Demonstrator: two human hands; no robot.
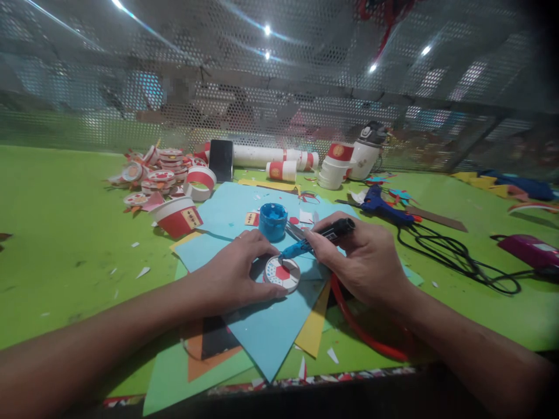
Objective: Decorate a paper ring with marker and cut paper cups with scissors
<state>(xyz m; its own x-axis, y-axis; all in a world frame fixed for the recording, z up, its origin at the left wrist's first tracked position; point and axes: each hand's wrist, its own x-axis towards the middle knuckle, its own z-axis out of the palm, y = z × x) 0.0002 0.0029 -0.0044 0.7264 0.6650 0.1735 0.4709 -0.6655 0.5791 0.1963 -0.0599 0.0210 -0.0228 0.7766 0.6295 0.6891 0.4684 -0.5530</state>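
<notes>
A small round white disc (282,273) with a red centre shape and blue dots lies on light blue paper (266,331). My left hand (238,267) grips the disc's left side between thumb and fingers. In my right hand (362,256) is a black marker (336,231) with a blue-smeared front end, and its tip meets the disc's upper edge. A silvery blade-like tool (296,230) shows beside the marker, partly hidden by my right hand. Just behind the disc stands an open tub of blue paint (273,222).
Paper cups (177,216) and a pile of decorated discs (161,174) sit at the left. A phone (221,160), stacked cups (335,167) and a bottle (367,152) stand behind. At the right are a blue glue gun (384,206), its black cable and a purple device (528,251).
</notes>
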